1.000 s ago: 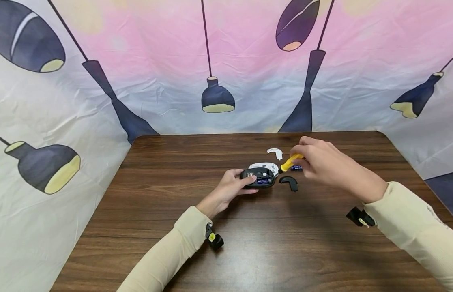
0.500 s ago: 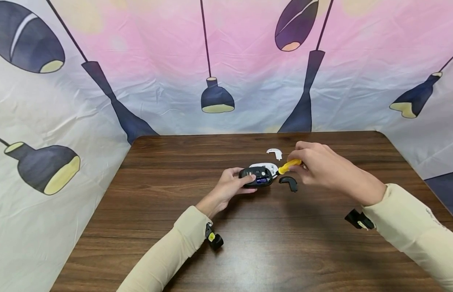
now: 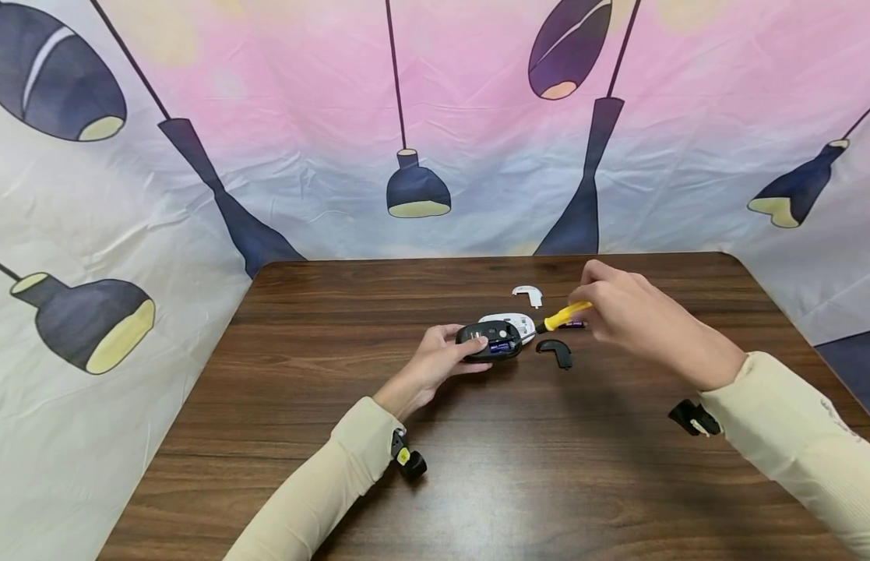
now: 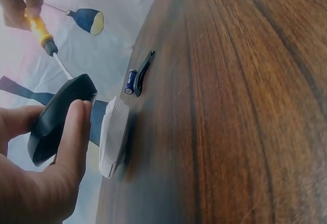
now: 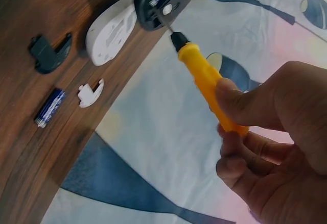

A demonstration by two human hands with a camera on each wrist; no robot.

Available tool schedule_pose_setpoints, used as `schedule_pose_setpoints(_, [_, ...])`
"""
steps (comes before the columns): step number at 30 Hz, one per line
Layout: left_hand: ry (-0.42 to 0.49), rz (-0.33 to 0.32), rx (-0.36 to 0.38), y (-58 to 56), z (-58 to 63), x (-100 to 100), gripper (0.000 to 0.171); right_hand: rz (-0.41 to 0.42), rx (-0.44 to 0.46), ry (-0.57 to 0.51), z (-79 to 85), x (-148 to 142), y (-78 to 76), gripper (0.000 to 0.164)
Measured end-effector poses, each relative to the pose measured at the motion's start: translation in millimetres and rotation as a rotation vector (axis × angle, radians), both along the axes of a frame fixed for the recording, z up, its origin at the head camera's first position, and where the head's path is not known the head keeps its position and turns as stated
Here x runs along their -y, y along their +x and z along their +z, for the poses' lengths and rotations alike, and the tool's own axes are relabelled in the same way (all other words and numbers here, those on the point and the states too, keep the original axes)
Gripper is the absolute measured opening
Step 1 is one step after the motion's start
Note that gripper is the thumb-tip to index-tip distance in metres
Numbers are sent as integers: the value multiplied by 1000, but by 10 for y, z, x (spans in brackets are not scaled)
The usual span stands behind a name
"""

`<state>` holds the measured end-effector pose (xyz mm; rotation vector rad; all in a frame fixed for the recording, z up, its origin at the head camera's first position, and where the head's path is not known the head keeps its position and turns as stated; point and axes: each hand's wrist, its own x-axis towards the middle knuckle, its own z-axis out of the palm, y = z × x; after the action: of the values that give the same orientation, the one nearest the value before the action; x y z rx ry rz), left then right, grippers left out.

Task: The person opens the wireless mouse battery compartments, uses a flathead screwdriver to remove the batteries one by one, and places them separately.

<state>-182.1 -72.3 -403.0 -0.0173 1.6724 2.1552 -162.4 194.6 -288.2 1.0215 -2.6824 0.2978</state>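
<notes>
My left hand (image 3: 435, 360) grips a black computer mouse (image 3: 473, 335) with its underside up, thumb on top and fingers beneath. A blue battery (image 3: 501, 347) sits in the mouse's uncovered compartment. Pinched by its yellow handle in my right hand (image 3: 627, 315) is a screwdriver (image 5: 202, 76). Its thin shaft reaches the end of the black mouse, by the battery slot; the exact contact of the tip is hard to tell. In the left wrist view the black mouse (image 4: 56, 117) is held above the table, beside a white mouse (image 4: 113, 137) that lies there.
On the wooden table (image 3: 378, 467) a black battery cover (image 3: 557, 352) lies right of the mice. Farther back is a white battery cover (image 3: 529, 294). A loose blue battery (image 5: 50, 106) lies near both covers. A printed cloth (image 3: 322, 187) hangs behind the table.
My right hand first shifted slightly left, then drew back up and right with the screwdriver, whose angle has changed. The left hand and black mouse have moved slightly left.
</notes>
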Motion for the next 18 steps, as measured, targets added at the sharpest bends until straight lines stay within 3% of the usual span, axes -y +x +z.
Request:
schedule_pose_setpoints(9, [7, -27, 6, 0, 8, 24, 46, 3, 36, 44, -75, -147, -78, 12])
schedule_pose_setpoints(18, [14, -41, 16, 5, 13, 31, 46, -9, 106, -17, -229, -308, -165, 11])
